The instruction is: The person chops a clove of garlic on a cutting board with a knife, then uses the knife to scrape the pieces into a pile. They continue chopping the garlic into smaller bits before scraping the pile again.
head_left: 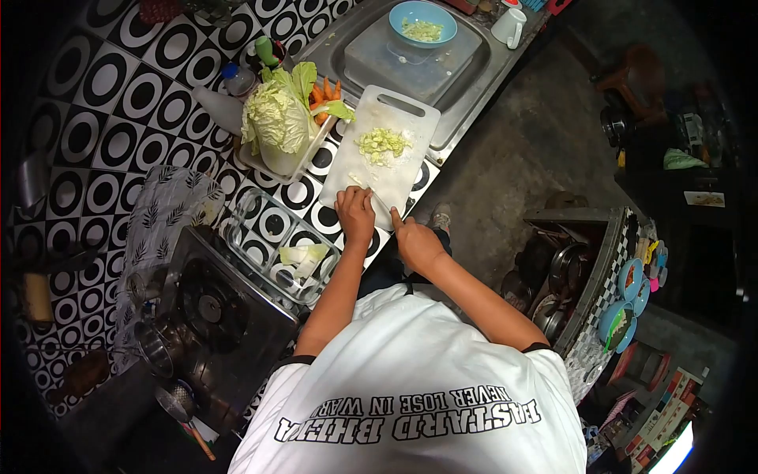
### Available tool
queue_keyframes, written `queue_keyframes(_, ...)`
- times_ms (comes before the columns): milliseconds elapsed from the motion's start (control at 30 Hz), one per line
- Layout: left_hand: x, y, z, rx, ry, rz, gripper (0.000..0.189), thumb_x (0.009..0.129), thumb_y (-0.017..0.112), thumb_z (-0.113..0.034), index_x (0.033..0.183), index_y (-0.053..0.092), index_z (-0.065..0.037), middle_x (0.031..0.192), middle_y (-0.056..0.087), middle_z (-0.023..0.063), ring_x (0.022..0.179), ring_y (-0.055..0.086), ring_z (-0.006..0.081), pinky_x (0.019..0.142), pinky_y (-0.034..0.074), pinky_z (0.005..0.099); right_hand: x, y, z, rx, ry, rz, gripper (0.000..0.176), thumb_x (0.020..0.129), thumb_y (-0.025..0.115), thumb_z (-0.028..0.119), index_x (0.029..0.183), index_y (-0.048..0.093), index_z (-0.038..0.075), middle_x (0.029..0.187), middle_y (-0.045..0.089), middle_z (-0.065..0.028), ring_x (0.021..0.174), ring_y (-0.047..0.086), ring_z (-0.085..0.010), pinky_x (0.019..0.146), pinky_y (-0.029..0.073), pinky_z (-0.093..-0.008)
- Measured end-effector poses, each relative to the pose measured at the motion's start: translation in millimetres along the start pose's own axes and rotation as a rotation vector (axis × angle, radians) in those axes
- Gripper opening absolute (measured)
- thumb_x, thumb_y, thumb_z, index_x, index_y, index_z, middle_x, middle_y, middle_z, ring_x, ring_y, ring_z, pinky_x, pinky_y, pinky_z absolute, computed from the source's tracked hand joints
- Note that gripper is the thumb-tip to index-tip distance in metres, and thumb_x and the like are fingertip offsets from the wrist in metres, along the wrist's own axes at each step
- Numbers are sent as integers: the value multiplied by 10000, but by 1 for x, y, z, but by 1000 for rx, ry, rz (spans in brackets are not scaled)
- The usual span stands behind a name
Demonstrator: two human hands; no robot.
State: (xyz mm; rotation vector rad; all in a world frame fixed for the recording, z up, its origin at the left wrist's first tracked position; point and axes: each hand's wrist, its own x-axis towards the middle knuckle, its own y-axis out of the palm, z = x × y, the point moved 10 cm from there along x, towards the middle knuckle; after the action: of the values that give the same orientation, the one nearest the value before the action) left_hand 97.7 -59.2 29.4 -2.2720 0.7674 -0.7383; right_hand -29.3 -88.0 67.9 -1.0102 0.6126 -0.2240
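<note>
A white cutting board (410,118) lies on the black-and-white patterned counter, with a pile of chopped cabbage (383,144) near its middle. My left hand (355,215) presses down on a small pale piece of cabbage (358,181) at the board's near end. My right hand (414,243) grips the handle of a knife (383,207), whose blade lies across the board right beside my left fingers.
A napa cabbage (276,118) and carrots (324,93) sit in a container left of the board. A clear dish (245,217) holds cabbage pieces (302,257). A gas stove (213,308) and pot (158,347) are at left. A sink (466,75) holds a blue bowl (422,24).
</note>
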Motion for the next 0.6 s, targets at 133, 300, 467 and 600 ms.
queue_keyframes(133,0,-1,0,19,4,-6,94,800,664,-50,877,701,-91,894,607,32,892,540,256,797,407,388,2,0,1,-39,-11,16,606,829,498,-2,1414,373,-98,933,630,-269,783,685,-370,707,568,-421)
queue_keyframes(300,0,1,2,13,4,2,96,805,660,-51,885,700,-84,901,604,42,897,538,268,800,407,397,3,-5,6,-59,-31,30,607,829,501,7,1413,375,-101,916,644,-266,779,685,-359,695,568,-417)
queue_keyframes(467,0,2,3,16,6,9,108,804,658,-47,898,700,-79,913,603,51,902,536,278,801,406,405,12,-5,10,-121,-43,92,612,829,514,39,1411,383,-97,821,683,-209,729,692,-328,655,570,-409)
queue_keyframes(600,0,2,2,28,16,-9,67,839,642,-97,868,703,-91,887,609,42,885,539,268,789,407,395,17,-14,19,-244,-66,145,606,833,530,67,1403,401,-95,788,696,-177,697,697,-309,634,572,-394)
